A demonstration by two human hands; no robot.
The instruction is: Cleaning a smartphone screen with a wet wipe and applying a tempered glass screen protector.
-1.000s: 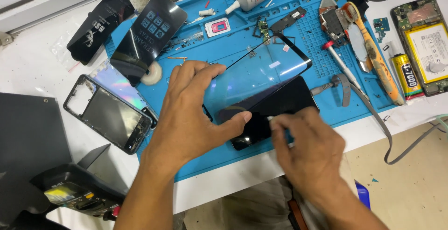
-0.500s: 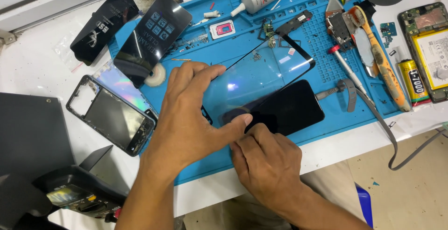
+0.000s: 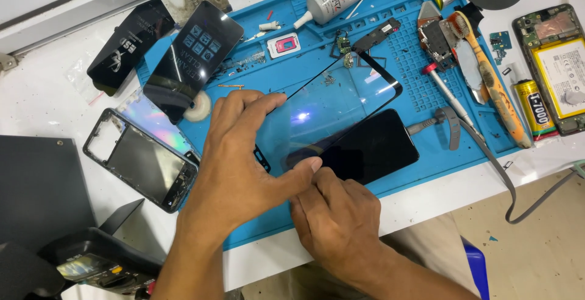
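We pin the glass panel (image 3: 329, 108) with our flat, spread left hand (image 3: 241, 166) (thumb on its edge) over the dark screen (image 3: 372, 148), while our curled right hand (image 3: 335, 221) presses its near corner; whether it holds anything we cannot tell. Keep pressure even.

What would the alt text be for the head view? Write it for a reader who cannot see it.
Two bare hands work at a clear glass phone panel lying partly over a black phone screen on a blue work mat: the left hand presses it flat, the right hand touches its near edge.
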